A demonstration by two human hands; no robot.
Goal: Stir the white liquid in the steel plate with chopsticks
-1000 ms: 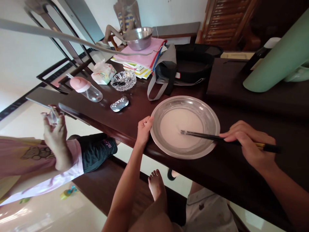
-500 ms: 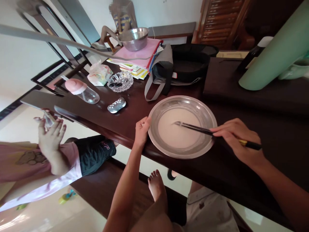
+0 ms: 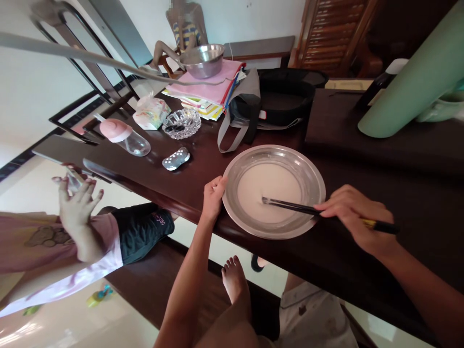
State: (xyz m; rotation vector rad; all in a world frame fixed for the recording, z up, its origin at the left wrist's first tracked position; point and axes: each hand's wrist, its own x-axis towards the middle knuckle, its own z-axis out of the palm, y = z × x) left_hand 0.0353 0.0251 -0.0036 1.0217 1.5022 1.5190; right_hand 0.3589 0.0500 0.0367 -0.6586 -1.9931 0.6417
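Observation:
A round steel plate holding a thin white liquid sits near the front edge of the dark wooden table. My left hand is closed on the plate's left rim. My right hand is closed on a pair of dark chopsticks whose tips rest in the liquid near the plate's middle.
Beyond the plate lie a grey-handled black bag, a glass dish, a remote, a pink-capped bottle, and a steel bowl on books. A green cylinder lies at right. Another person's hand holds a small object at left.
The chopstick tips swept across the liquid, up and left, then back down toward the middle. My left hand stayed on the rim. The other person's fingers opened a little.

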